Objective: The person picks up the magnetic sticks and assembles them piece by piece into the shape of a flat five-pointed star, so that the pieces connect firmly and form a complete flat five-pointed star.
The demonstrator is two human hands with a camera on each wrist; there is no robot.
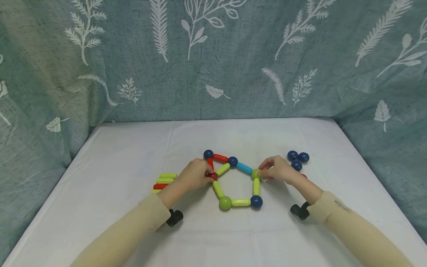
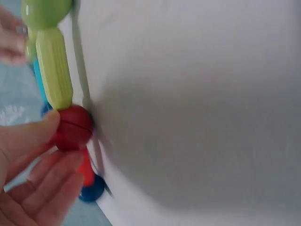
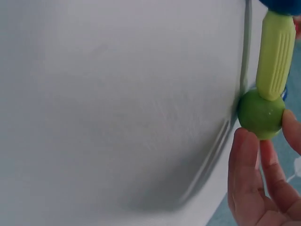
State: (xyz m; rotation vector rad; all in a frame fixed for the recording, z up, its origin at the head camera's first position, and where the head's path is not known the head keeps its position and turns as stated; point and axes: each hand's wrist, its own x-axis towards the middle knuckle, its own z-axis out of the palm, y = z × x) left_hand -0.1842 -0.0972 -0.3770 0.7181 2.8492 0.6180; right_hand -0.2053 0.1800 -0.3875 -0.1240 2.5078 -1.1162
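Observation:
Balls and rods are joined into a ring with a smaller triangle at its upper left, lying on the white cloth. My left hand (image 1: 193, 175) pinches the red ball (image 2: 74, 128) at the ring's left corner, thumb on one side and fingers on the other. At the right corner, my right hand (image 1: 277, 170) holds a green ball (image 3: 261, 114) between thumb and fingertips. A light blue rod (image 1: 244, 168) runs from that ball to a dark blue ball (image 1: 232, 161). Along the near side, a yellow-green rod (image 1: 241, 202) links another green ball (image 1: 225, 203) and a blue ball (image 1: 256, 201).
Loose yellow-green rods (image 1: 168, 175) and a red rod (image 1: 161, 186) lie left, partly behind the left forearm. Three dark blue balls (image 1: 296, 165) sit right, beyond the right wrist, near a mostly hidden red piece (image 1: 303, 175). A patterned green curtain (image 1: 213, 74) hangs behind the table.

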